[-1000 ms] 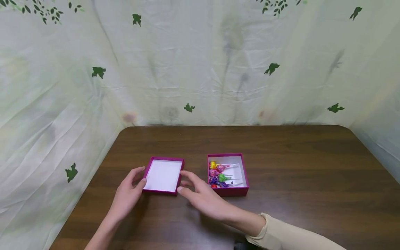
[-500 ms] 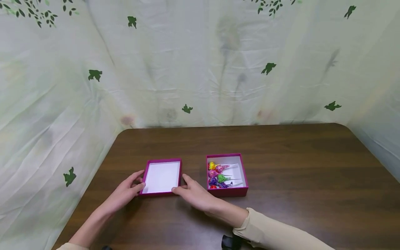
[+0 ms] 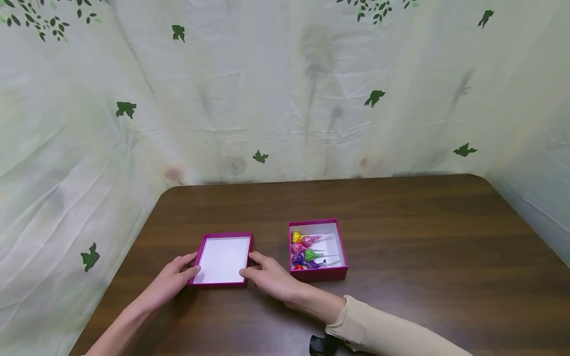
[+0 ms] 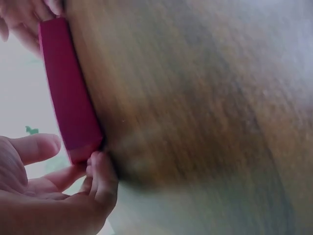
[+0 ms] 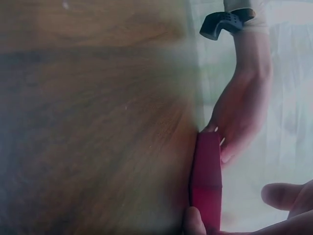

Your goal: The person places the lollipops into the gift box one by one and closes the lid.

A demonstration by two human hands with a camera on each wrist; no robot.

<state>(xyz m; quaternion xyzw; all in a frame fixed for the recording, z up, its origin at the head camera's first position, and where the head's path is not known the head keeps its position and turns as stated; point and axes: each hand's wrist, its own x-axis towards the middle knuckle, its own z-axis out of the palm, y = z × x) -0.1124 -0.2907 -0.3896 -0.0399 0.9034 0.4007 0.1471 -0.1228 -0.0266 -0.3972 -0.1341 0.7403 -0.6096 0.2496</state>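
A shallow magenta box lid [image 3: 223, 260], white inside, lies with its hollow side up on the brown table, left of the middle in the head view. My left hand [image 3: 171, 281] grips its left side, fingers against the outer wall and corner. On the opposite side my right hand [image 3: 272, 280] grips the lid, thumb over the near right corner. In the left wrist view the left thumb [image 4: 36, 148] stands off the magenta wall [image 4: 71, 93] while fingers touch the corner. The right wrist view shows a right fingertip [image 5: 194, 221] against the lid's wall [image 5: 206, 171].
Right of the lid stands an open magenta box [image 3: 318, 275] with several wrapped lollipops [image 3: 307, 251] gathered on its left side. The wooden table [image 3: 423, 247] stretches right and back to a pale curtain [image 3: 285, 89] with green bird prints. A black device [image 3: 322, 345] sits below the right sleeve.
Both hands have closed in on the lid's sides. The lid has shifted slightly toward me, away from the lollipop box. The head view has drifted a little.
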